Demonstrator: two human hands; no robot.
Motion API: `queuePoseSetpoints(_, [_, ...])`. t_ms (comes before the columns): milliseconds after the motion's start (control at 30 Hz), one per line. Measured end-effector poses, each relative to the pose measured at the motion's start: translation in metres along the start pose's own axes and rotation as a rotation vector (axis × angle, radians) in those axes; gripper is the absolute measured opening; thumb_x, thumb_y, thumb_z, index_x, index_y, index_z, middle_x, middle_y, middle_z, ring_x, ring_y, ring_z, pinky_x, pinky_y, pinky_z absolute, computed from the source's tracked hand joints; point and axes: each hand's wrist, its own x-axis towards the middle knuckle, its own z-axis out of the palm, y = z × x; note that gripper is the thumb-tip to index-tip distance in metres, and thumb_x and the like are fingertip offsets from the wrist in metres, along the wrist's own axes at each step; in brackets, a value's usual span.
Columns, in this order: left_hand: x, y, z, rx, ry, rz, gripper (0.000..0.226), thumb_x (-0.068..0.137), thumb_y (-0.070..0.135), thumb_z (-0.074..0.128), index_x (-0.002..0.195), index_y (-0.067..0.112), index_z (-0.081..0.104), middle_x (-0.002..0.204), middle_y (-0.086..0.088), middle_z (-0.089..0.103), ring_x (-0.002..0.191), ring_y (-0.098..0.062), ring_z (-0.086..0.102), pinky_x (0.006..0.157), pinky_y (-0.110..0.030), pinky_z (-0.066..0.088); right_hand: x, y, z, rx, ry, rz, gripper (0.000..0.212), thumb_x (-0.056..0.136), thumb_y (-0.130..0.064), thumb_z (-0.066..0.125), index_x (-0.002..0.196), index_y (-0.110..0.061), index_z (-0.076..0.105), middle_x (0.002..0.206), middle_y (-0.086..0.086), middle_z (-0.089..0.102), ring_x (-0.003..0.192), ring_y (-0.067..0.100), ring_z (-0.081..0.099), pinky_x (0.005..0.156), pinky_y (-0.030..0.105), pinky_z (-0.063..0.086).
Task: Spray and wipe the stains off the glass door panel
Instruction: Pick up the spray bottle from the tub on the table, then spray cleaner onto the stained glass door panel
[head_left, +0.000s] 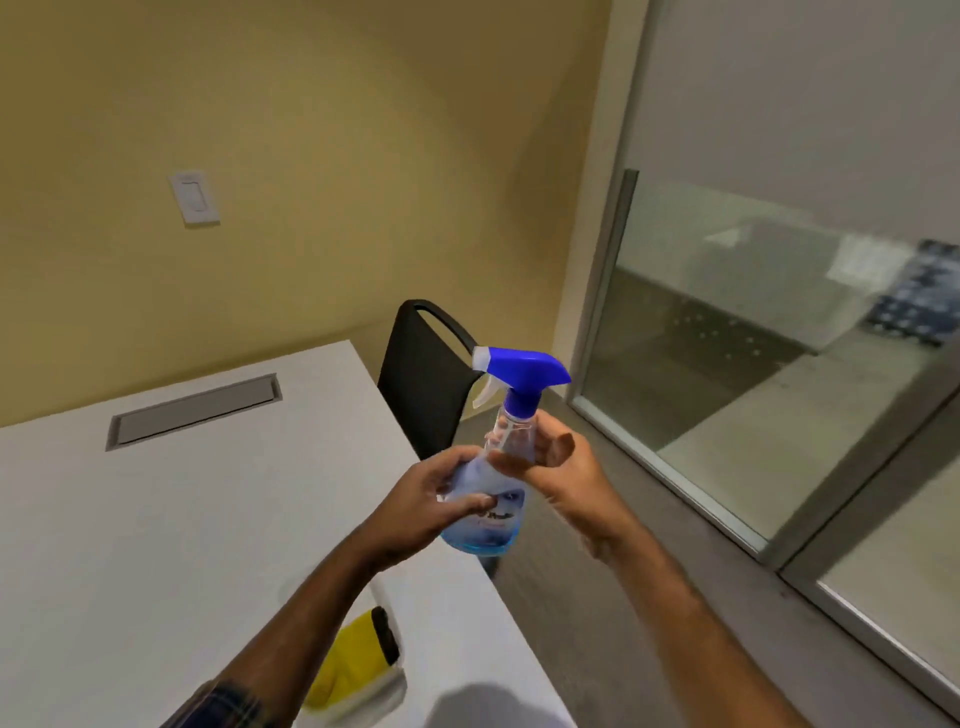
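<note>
Two hands on the spray bottle (493, 499): my left hand (434, 501) grips its belly, right hand (558, 465) pinches the neck. Nothing sprayed yet, I'd say; next, trigger grip, nozzle toward the glass door panel (779, 332) right of my right hand.

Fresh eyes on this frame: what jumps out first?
The spray bottle with its bright blue trigger head, held at centre over the white table's edge: left hand around its body, right hand at its neck. Next, the yellow cloth low on the table, and the glass door panel at right.
</note>
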Motion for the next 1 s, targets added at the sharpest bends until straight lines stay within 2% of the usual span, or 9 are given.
queuePoseSetpoints(133, [0.038,0.058,0.064,-0.091,-0.197,0.057,0.044,0.093,0.032,0.076,0.134,0.037,0.062,0.132,0.007,0.071,0.123,-0.012,0.069,0.092,-0.028,0.062,-0.036,-0.039,-0.085,-0.016,0.025,-0.064,0.046,0.087,-0.016,0.079,0.13,-0.016,0.064,0.12,0.007,0.075,0.115,0.022,0.07,0.095,0.035,0.058])
queuePoseSetpoints(233, [0.062,0.098,0.123,-0.133,-0.337,0.064,0.047,0.089,0.036,0.078,0.132,0.047,0.063,0.138,0.013,0.069,0.127,-0.008,0.066,0.095,-0.023,0.06,-0.064,-0.064,-0.15,-0.042,0.062,-0.134,0.044,0.085,-0.026,0.08,0.127,-0.02,0.067,0.124,0.006,0.074,0.117,0.025,0.07,0.099,0.043,0.057])
queuePoseSetpoints(367, [0.093,0.14,0.216,-0.236,-0.422,0.075,0.065,0.09,0.023,0.079,0.149,0.031,0.052,0.154,0.014,0.054,0.137,-0.01,0.059,0.113,-0.036,0.052,-0.106,-0.09,-0.235,-0.013,0.109,-0.161,0.044,0.085,-0.029,0.08,0.126,-0.018,0.068,0.12,0.011,0.075,0.107,0.034,0.072,0.088,0.038,0.061])
queuePoseSetpoints(433, [0.106,0.163,0.265,-0.263,-0.485,0.089,0.062,0.091,0.018,0.077,0.145,0.037,0.053,0.151,0.017,0.057,0.138,-0.01,0.058,0.112,-0.037,0.052,-0.131,-0.098,-0.28,-0.027,0.13,-0.167,0.041,0.087,-0.028,0.078,0.126,-0.02,0.067,0.113,0.013,0.077,0.098,0.031,0.074,0.087,0.038,0.061])
queuePoseSetpoints(567, [0.128,0.204,0.357,-0.27,-0.57,0.105,0.063,0.087,0.023,0.082,0.143,0.039,0.055,0.153,0.01,0.057,0.142,-0.014,0.054,0.12,-0.053,0.042,-0.185,-0.112,-0.365,-0.031,0.173,-0.18,0.039,0.089,-0.029,0.078,0.125,-0.018,0.068,0.1,0.015,0.075,0.09,0.025,0.072,0.085,0.035,0.059])
queuePoseSetpoints(700, [0.152,0.246,0.436,-0.29,-0.74,0.159,0.063,0.088,0.024,0.082,0.142,0.045,0.057,0.152,0.011,0.058,0.142,-0.015,0.054,0.117,-0.043,0.047,-0.233,-0.123,-0.44,-0.007,0.226,-0.173,0.04,0.086,-0.029,0.081,0.121,-0.015,0.069,0.093,0.009,0.068,0.091,0.026,0.064,0.093,0.044,0.053])
queuePoseSetpoints(867, [0.187,0.289,0.525,-0.283,-0.891,0.197,0.062,0.09,0.018,0.081,0.145,0.034,0.057,0.15,-0.001,0.061,0.142,-0.023,0.056,0.12,-0.049,0.043,-0.277,-0.129,-0.519,0.015,0.328,-0.228,0.043,0.086,-0.024,0.079,0.127,-0.017,0.066,0.079,0.007,0.058,0.074,0.019,0.059,0.076,0.032,0.054])
queuePoseSetpoints(933, [0.204,0.306,0.557,-0.258,-0.953,0.198,0.062,0.091,0.022,0.081,0.145,0.038,0.056,0.148,0.003,0.063,0.14,-0.016,0.056,0.118,-0.04,0.045,-0.289,-0.13,-0.55,0.046,0.375,-0.254,0.041,0.085,-0.021,0.079,0.123,-0.013,0.067,0.073,0.006,0.055,0.067,0.019,0.055,0.07,0.03,0.053])
queuePoseSetpoints(1000, [0.224,0.321,0.588,-0.221,-1.026,0.212,0.058,0.091,0.027,0.08,0.143,0.038,0.058,0.144,0.0,0.066,0.137,-0.017,0.06,0.119,-0.04,0.044,-0.296,-0.132,-0.583,0.033,0.432,-0.263,0.039,0.084,-0.02,0.08,0.119,-0.009,0.067,0.071,0.004,0.055,0.065,0.019,0.053,0.067,0.029,0.051])
